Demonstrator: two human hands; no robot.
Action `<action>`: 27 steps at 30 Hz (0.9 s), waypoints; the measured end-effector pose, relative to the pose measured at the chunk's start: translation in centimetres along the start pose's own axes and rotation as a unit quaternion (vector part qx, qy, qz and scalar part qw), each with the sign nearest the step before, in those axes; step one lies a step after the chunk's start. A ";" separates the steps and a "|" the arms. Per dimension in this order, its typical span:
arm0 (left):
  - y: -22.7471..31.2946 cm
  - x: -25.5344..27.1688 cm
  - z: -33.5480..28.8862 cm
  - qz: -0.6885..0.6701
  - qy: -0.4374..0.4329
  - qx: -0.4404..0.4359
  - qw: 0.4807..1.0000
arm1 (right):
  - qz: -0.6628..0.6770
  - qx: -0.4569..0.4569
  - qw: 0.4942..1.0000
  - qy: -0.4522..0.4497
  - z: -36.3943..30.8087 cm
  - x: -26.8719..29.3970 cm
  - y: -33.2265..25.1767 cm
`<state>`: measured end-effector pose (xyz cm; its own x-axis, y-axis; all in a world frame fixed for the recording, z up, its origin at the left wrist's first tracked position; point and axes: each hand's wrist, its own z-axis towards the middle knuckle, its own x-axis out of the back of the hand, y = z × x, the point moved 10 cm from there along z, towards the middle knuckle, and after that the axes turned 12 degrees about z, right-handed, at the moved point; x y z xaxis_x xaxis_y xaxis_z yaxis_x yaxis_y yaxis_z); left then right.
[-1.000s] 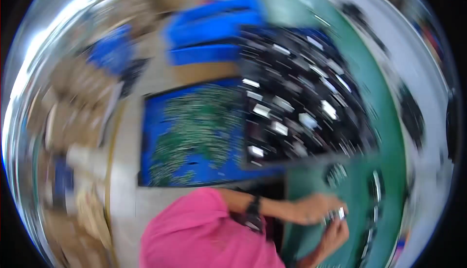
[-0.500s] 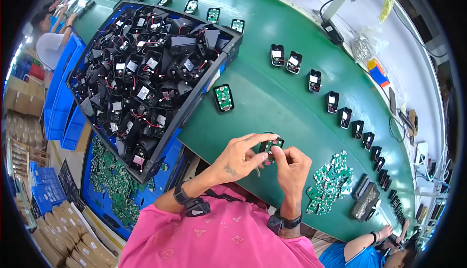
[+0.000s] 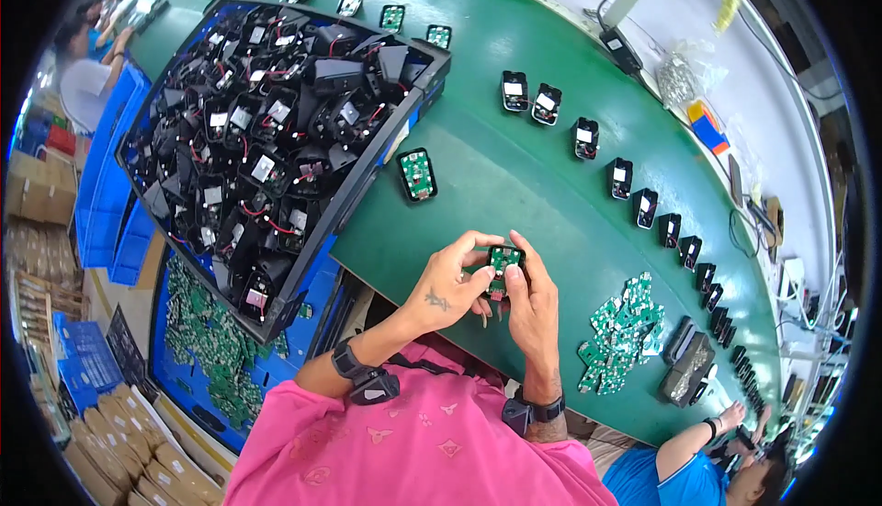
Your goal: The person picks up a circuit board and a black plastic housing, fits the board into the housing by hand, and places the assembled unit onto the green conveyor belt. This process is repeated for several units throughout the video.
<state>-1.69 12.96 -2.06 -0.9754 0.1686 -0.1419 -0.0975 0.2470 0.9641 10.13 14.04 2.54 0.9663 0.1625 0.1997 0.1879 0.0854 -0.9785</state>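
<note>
hands (image 3: pixel 450 287) clasp black case (image 3: pixel 522 253) containing green board (image 3: pixel 503 256); dark crate (image 3: pixel 356 195) heaped with housings (image 3: pixel 340 74)

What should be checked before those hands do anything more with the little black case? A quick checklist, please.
1. Case held securely: ok; the left hand and right hand both grip the black case.
2. Green board inside the case: ok; its face shows between the thumbs.
3. Board fully seated: cannot tell; the thumbs cover part of it.
4. Thumbs clear of the board: not ok; both are over it.
5. Loose green boards clear of the hands: ok; they lie to the right.
6. Other board-filled case clear: ok; it lies apart.
</note>
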 end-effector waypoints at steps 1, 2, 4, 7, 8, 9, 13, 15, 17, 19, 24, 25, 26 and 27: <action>0.0 0.2 -0.1 -0.006 0.006 -0.002 1.000 | 0.024 -0.037 0.999 0.002 -0.1 -0.3 0.5; 0.1 0.3 -0.1 0.007 0.009 -0.007 1.000 | 0.048 -0.074 0.996 0.003 -0.1 -0.5 1.0; 0.5 0.5 -0.2 0.018 0.015 -0.018 1.000 | 0.066 -0.063 0.996 0.007 0.0 -0.8 1.7; 1.5 1.4 0.1 0.095 0.054 -0.056 0.992 | 0.097 -0.044 0.994 0.018 1.0 -1.2 3.2; 1.4 1.6 0.7 0.097 0.055 -0.062 0.992 | 0.106 -0.042 0.993 0.024 1.3 -1.2 3.5; 1.9 2.1 1.4 0.167 0.078 -0.098 0.978 | 0.107 -0.035 0.993 0.026 1.7 -1.2 3.5; 7.2 4.2 5.9 0.378 0.220 -0.249 0.864 | 0.072 -0.074 0.993 0.063 2.1 -0.3 3.9; 10.3 6.0 9.8 0.452 0.295 -0.296 0.788 | 0.011 -0.040 0.998 0.054 1.2 0.0 3.1; 12.0 7.5 15.5 0.533 0.270 -0.181 0.781 | 0.005 -0.028 0.998 0.047 -0.2 1.0 3.9; 12.6 9.1 19.8 0.591 0.290 -0.115 0.744 | 0.018 -0.041 0.998 0.053 -1.5 2.2 3.9; 10.4 10.7 25.5 0.604 0.272 -0.048 0.748 | 0.003 -0.037 0.992 0.119 -4.7 7.3 4.3; 9.8 10.7 26.0 0.604 0.270 -0.023 0.749 | -0.007 -0.043 0.991 0.128 -5.5 8.5 4.7; 9.6 10.8 26.7 0.613 0.254 -0.013 0.748 | -0.017 -0.050 0.989 0.136 -6.1 9.3 4.8; 9.9 10.7 26.7 0.643 0.268 -0.027 0.717 | -0.014 -0.053 0.986 0.160 -6.9 10.3 4.5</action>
<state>-7.87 42.64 -0.07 -0.2005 -0.1710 0.9647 0.9570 0.1768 0.2302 22.14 9.30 -0.19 0.9634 -0.1586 0.2159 0.2155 -0.0196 -0.9763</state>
